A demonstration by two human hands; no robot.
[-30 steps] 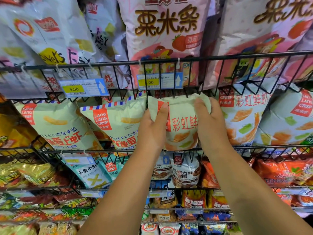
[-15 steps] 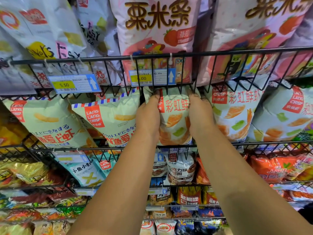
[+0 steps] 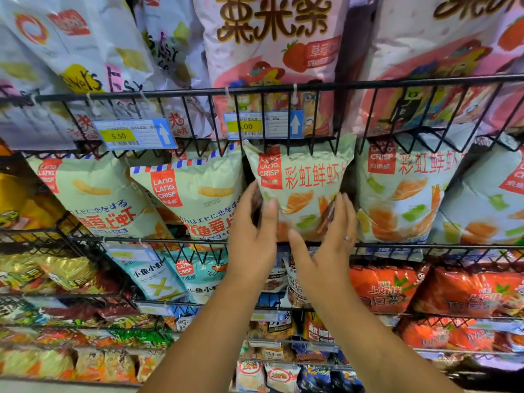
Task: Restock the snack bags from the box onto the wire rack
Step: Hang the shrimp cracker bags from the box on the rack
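We see a pale green snack bag [image 3: 300, 191] standing upright in the wire rack [image 3: 397, 246]. A matching bag [image 3: 402, 194] stands just beside it on the right.
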